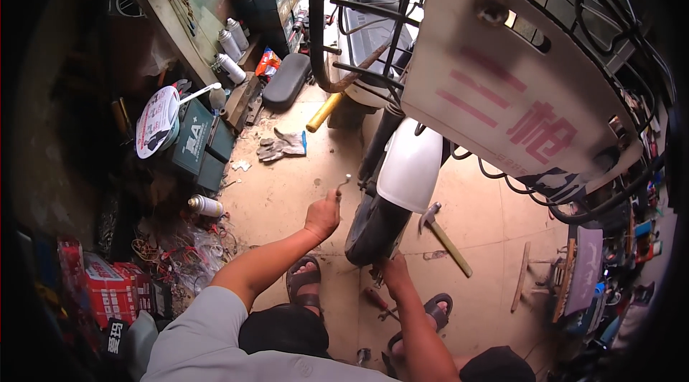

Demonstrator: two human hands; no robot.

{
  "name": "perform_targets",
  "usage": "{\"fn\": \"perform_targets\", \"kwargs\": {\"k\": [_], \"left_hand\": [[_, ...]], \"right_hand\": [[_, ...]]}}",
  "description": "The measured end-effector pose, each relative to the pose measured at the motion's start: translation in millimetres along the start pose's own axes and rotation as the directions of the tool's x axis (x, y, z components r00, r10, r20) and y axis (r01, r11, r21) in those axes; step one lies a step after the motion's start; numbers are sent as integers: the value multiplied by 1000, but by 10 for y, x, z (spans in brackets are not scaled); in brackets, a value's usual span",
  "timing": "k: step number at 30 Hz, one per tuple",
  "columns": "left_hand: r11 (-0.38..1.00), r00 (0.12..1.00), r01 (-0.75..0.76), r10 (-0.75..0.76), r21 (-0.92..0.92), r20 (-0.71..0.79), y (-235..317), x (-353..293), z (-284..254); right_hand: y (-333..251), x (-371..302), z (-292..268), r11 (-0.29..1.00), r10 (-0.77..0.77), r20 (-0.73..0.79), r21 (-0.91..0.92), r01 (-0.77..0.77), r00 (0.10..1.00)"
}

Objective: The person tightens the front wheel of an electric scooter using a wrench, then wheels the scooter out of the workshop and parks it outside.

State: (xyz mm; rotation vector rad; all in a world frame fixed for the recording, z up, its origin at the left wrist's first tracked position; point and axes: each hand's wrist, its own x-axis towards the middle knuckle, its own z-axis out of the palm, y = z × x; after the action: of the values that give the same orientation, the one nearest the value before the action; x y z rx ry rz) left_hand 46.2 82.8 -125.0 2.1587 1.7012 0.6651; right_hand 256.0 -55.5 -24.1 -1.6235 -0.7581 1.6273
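My left hand (323,217) is closed, its fingertips pinching a small bent metal piece (344,180) with a bright tip, out to the left of the wheel. Close under the front tire (369,233), my right hand (391,271) has its fingers curled by the tire's lower end, around something small that the hand partly hides. A white mudguard (409,170) covers the top of the wheel. On the floor to the right lies a claw hammer (446,240) with a wooden handle. Between my feet there is a red-handled tool (376,300).
A wire basket with a white plate (495,88) overhangs the wheel. Work gloves (282,146) and a black seat (287,81) lie beyond my left hand. A spray can (206,205) and tangled wires (194,253) sit at left. A small stool (578,274) stands at right.
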Motion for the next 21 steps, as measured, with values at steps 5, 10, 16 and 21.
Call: {"fn": "perform_targets", "kwargs": {"k": [5,10,16,21], "left_hand": [[839,844,534,-535,-106,21,-477,-427,-219],[610,948,315,-239,-727,210,385,-849,-714],[899,947,-312,321,-308,-24,1229,-292,-1347],[901,943,-323,332,-290,-19,1341,-200,-1258]], "right_hand": [[215,85,86,999,-25,-29,25,26,999],[312,132,-37,999,-51,-98,-17,50,994],[154,175,68,993,-40,-96,-118,29,995],[283,70,41,987,-81,-236,-152,45,968]]}}
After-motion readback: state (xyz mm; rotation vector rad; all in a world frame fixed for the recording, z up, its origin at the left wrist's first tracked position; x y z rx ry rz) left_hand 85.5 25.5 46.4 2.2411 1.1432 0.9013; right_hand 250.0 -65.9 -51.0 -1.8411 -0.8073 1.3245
